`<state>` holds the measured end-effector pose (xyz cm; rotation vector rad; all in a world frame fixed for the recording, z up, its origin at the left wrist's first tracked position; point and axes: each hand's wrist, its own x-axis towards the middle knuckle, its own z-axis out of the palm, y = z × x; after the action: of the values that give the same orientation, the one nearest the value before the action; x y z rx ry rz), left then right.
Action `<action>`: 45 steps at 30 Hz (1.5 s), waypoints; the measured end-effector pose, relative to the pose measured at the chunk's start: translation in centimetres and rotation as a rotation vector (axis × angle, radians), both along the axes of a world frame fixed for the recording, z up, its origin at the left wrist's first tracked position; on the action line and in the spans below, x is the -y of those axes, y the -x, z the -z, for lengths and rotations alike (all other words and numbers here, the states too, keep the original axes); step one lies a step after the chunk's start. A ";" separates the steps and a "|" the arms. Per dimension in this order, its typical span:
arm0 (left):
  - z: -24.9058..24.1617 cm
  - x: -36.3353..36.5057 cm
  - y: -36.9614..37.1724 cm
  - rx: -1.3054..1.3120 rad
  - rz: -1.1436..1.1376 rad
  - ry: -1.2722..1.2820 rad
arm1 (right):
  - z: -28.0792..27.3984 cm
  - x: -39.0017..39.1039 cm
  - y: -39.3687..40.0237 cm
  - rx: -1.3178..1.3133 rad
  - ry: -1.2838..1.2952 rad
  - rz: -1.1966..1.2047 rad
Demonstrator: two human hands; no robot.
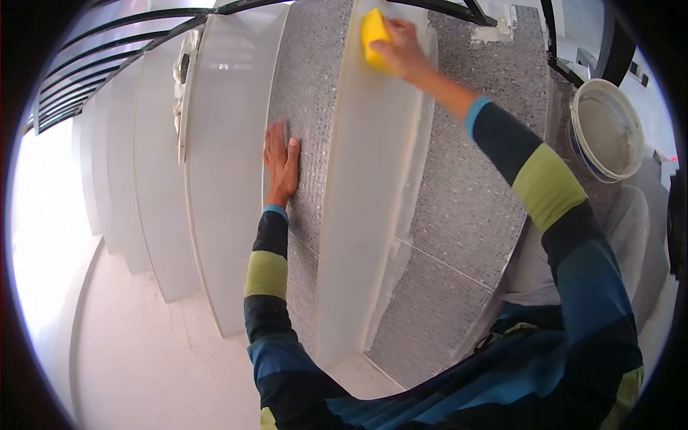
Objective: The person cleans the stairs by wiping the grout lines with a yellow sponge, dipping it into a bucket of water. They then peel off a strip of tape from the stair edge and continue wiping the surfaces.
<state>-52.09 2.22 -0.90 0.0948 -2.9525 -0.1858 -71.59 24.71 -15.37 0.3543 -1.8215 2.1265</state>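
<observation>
Several smooth white stair panels (229, 165) stand at left. Next, the bare left hand (281, 163) lies at the left edge of a speckled grey step (308, 93), fingers blurred, extended, thumb apart. Rightward, a yellow block sponge (373, 43) is pinched in the right hand's (405, 54) fingers, at the far end of a long white panel (373, 186), whose surface stretches nearer, bordered by another speckled grey step (469, 186). Far right, a round white bucket (638, 147) holds cloudy beige contents.
</observation>
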 end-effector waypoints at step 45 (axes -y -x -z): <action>0.7 0.2 0.0 -0.072 -0.022 -0.045 | -3.1 2.9 -20.5 -0.173 -0.144 -0.152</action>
<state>-52.12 2.03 -1.63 0.1241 -2.8750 -0.2470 -51.08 21.86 -12.29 0.7090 -1.9037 1.9931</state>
